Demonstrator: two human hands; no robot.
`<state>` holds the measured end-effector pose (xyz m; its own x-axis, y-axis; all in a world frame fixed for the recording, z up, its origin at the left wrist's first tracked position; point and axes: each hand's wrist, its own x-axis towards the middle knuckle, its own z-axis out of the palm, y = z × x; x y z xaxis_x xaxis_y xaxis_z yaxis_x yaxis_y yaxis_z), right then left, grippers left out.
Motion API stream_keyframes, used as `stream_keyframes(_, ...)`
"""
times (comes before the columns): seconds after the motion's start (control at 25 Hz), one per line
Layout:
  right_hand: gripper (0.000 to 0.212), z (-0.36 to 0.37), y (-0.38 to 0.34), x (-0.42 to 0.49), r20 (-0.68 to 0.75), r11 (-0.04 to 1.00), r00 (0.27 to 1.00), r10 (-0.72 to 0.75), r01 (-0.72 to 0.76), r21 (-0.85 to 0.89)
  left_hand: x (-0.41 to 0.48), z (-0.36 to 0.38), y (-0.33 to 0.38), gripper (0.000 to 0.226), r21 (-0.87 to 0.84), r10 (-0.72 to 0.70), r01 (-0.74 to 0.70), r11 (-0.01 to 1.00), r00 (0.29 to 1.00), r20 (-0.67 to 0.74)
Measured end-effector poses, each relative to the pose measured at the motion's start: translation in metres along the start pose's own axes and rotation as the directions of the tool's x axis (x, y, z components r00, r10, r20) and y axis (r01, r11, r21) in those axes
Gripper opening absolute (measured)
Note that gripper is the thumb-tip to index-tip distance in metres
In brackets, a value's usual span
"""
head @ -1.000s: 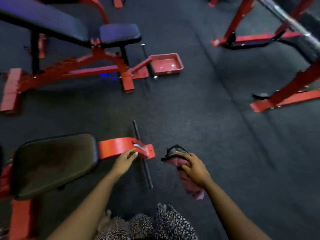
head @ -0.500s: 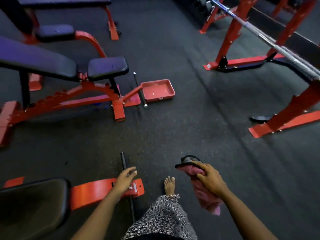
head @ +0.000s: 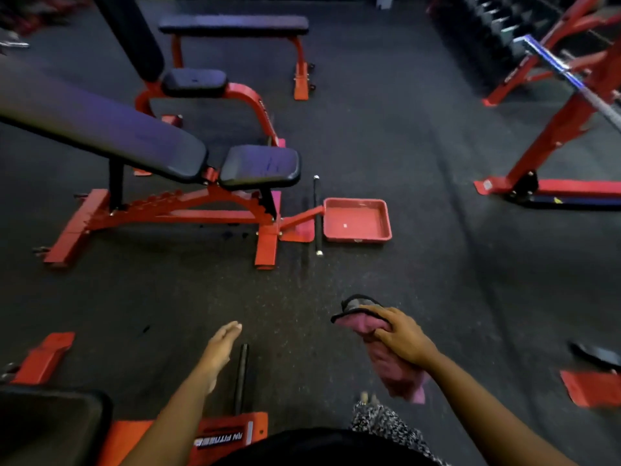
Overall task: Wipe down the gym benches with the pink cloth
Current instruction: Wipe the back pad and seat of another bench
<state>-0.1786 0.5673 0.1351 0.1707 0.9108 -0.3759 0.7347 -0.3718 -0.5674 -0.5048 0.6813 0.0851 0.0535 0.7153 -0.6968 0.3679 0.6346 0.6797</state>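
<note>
Progress is hard for me to read from this feed: no pad shows a damp streak or sheen that I could call wiped, so I cannot say which benches are finished. What I can say is that no wiping is under way at this instant. The crumpled pink cloth with a dark hem (head: 389, 361) touches no bench; it hangs over the speckled black rubber floor (head: 453, 280) at about 5 o'clock in my view.

My right hand (head: 401, 334) clenches it from above, fingers curled round the bunched upper part. My left hand (head: 218, 351) is released, fingers straight and together, holding nothing. It sits at 6 o'clock, just beside a short black bar (head: 241, 378) that sticks out from the red steel foot (head: 218, 435) of the nearest black-padded bench (head: 50, 428) at 7 o'clock.

I judge this a transfer between benches. Ahead wait the red-framed adjustable bench (head: 134, 139) with its long black back pad and small seat pad at 10 o'clock, and the flat black-topped bench (head: 235, 25) on red legs at 12 o'clock. The cloth is well apart from both.

Its long axis runs from 11 o'clock to 5 o'clock. The dark-hemmed end points up toward the shallow red tray (head: 356, 220), which lies at 12 o'clock from it, and the loose tail droops toward 5 o'clock beneath my wrist.
</note>
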Motion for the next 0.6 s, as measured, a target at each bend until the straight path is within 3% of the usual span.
stream_keyframes(0.12,0.054,-0.048,0.025,0.078,0.045,0.997,0.996,-0.071,0.073,-0.032,0.036,0.030,0.055,0.044,-0.079,0.034,-0.039,0.996,0.998,-0.060)
stream_keyframes(0.36,0.054,-0.103,0.032,0.247,0.252,0.959,0.953,-0.167,0.216,-0.182,0.065,0.062,0.113,0.046,-0.179,-0.122,0.092,0.980,0.979,-0.162)
stream_keyframes(0.6,0.058,-0.068,-0.086,0.375,0.545,0.845,0.756,-0.364,0.513,-0.148,0.072,0.023,0.087,0.039,-0.477,-0.282,0.054,0.877,0.862,-0.421)
